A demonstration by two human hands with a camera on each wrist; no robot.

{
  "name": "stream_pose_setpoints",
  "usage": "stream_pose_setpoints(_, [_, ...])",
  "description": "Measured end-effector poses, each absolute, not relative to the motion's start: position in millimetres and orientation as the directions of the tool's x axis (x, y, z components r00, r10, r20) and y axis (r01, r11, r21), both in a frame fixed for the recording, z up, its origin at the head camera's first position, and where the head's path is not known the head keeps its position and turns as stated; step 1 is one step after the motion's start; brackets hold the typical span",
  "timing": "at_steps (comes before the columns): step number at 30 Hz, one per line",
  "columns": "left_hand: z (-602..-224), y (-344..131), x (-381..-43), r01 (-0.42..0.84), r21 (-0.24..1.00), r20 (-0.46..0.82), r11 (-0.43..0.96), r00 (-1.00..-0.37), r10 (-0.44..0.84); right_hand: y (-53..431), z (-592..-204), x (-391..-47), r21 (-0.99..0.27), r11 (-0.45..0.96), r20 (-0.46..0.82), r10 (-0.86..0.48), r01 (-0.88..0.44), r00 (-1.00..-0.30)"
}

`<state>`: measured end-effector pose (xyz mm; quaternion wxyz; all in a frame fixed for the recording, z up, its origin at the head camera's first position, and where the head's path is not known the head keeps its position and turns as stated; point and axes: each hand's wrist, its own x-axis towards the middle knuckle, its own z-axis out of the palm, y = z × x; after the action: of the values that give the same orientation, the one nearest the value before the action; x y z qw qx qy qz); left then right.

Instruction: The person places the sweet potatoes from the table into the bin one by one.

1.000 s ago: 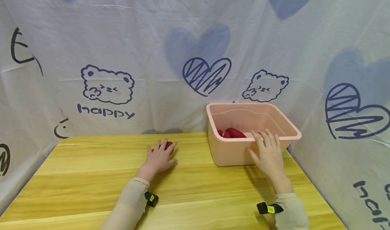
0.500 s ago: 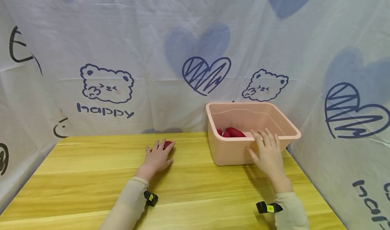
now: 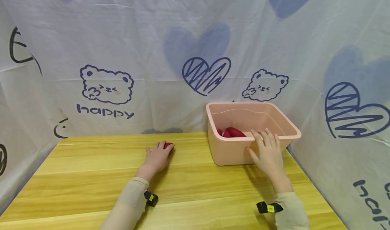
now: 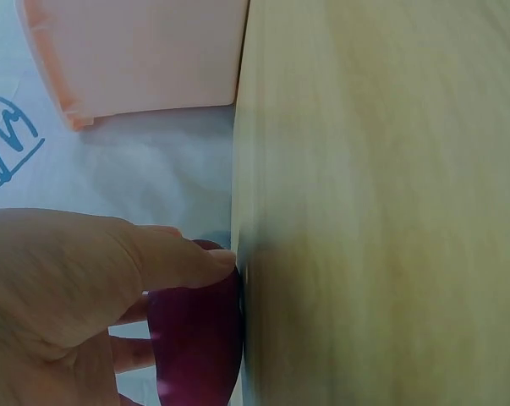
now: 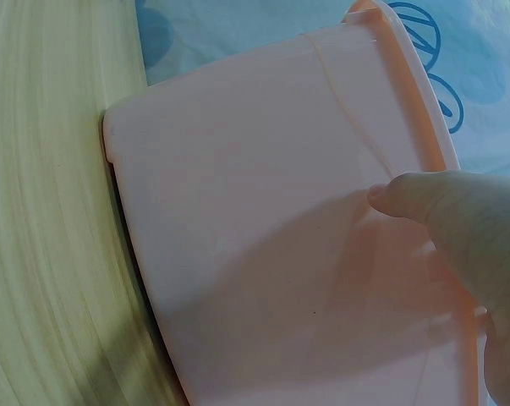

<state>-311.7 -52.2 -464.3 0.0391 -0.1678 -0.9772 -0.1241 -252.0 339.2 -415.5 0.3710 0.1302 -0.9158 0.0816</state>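
A smooth, dark red sweet potato (image 3: 168,145) lies on the table near its back edge, mostly covered by my left hand (image 3: 154,159). In the left wrist view, the thumb presses one side of the sweet potato (image 4: 197,347) and the fingers reach round behind it. My right hand (image 3: 269,157) holds the front rim of a pink plastic bin (image 3: 231,152), fingers over the edge and thumb against the outer wall. Several more red sweet potatoes (image 3: 235,132) lie inside at the left; the front wall partly hides them.
The bin stands at the back right of the wood-grain table (image 3: 189,192). A white cloth (image 3: 152,54) printed with hearts and bears hangs behind the table and along both sides. Small black cameras (image 3: 151,198) are worn on both wrists.
My left fingers and thumb have drawn in from spread over the sweet potato to gripping it, so less of it shows. The right hand and bin stay put.
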Motion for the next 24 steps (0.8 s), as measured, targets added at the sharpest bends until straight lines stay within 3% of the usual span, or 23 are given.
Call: stream_pose_setpoints(24, [-463.5,-50.3,-310.1,0.406,0.191,0.22,0.894,-0.905,0.364,339.2,-415.3,-252.4,-0.046,0.956,0.7,-0.176,-0.29,-0.692])
